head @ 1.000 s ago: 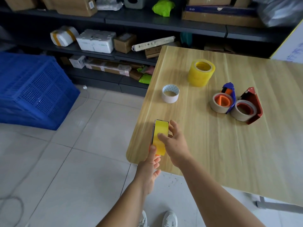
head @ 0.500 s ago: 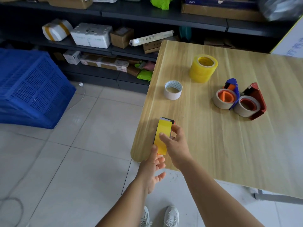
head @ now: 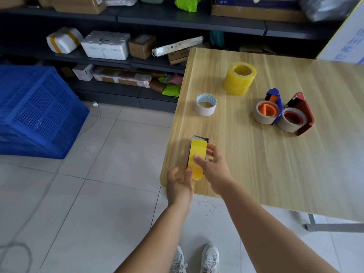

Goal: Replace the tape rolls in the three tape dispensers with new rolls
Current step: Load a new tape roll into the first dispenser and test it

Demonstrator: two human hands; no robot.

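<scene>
Head view: both hands (head: 213,170) on yellow tape dispenser (head: 196,159)

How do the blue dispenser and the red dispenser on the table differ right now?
The blue dispenser is the smaller of the two; the red dispenser is bulkier. The blue one's hub is bright orange, the red one's hub red. The blue one lies nearer the stacked yellow rolls, the red one nearer the table's right side. Both lie untouched on the table, touching each other, each carrying a near-spent tan roll.
</scene>
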